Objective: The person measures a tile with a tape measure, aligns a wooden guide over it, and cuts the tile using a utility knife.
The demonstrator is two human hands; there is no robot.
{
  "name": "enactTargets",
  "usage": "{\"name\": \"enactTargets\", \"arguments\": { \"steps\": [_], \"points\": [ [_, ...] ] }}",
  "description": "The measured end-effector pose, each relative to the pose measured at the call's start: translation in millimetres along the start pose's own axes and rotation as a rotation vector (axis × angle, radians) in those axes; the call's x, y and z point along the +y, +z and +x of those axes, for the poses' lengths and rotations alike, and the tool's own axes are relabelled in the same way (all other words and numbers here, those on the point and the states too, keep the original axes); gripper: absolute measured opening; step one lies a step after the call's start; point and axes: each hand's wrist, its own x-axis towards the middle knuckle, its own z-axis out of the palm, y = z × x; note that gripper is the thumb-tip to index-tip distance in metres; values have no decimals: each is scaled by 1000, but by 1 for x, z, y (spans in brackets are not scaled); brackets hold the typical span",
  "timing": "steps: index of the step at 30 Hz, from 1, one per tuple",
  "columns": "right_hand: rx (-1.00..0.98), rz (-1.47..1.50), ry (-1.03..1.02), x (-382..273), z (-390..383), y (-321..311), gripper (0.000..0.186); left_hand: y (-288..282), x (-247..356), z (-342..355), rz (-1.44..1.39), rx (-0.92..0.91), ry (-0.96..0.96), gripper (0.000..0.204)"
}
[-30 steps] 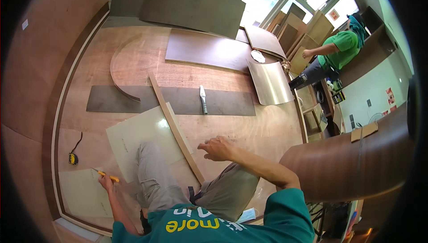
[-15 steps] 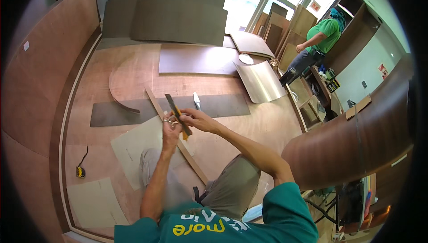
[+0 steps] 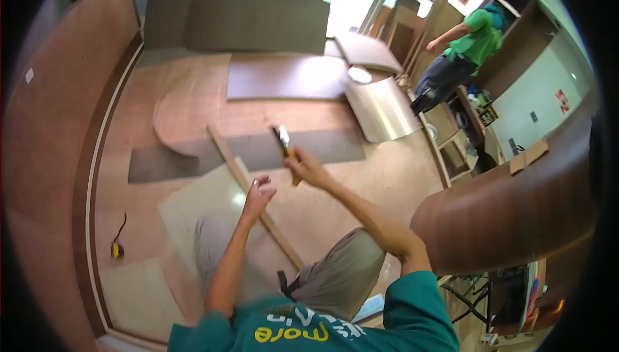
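My right hand (image 3: 305, 170) grips a yellow-handled tool (image 3: 288, 154) with a long dark blade, raised over the work surface. My left hand (image 3: 258, 194) is open and holds nothing, its fingers loosely bent and apart, a little below and left of the tool. Beneath my hands lie a long wooden batten (image 3: 225, 154), a pale square sheet (image 3: 188, 203) and a dark strip (image 3: 158, 165). A pale-bladed scraper lies on that strip, mostly hidden behind the tool. A yellow tape measure (image 3: 117, 250) lies far to my left.
A curved strip (image 3: 161, 129), wide boards (image 3: 284, 78) and a bent shiny sheet (image 3: 380, 110) lie ahead. Dark panels (image 3: 251, 16) stand behind. A person in green (image 3: 477, 42) stands at the back right. A large curved brown panel (image 3: 490, 216) is close on my right.
My hands came together on the tool from lower positions, then parted: the left let go, the right moved slightly right with it. The person in green has changed posture.
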Motion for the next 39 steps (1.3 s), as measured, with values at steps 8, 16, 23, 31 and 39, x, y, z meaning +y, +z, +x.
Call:
{"name": "enactTargets", "arguments": {
  "steps": [8,16,23,31,39],
  "points": [
    [32,222,141,5,-13,-20,24,-63,-76,73,803,57,-98,76],
    [-82,263,450,88,29,5,26,-81,-81,102,1243,-62,-169,108],
    [-76,204,459,167,72,98,33,-72,-72,107,1122,-50,-180,117],
    [92,-42,215,186,97,161,36,-64,-51,110,1189,-125,-279,118],
    [16,-92,265,178,114,172,39,-69,-66,112,1191,-113,-211,112]
  ]
}}
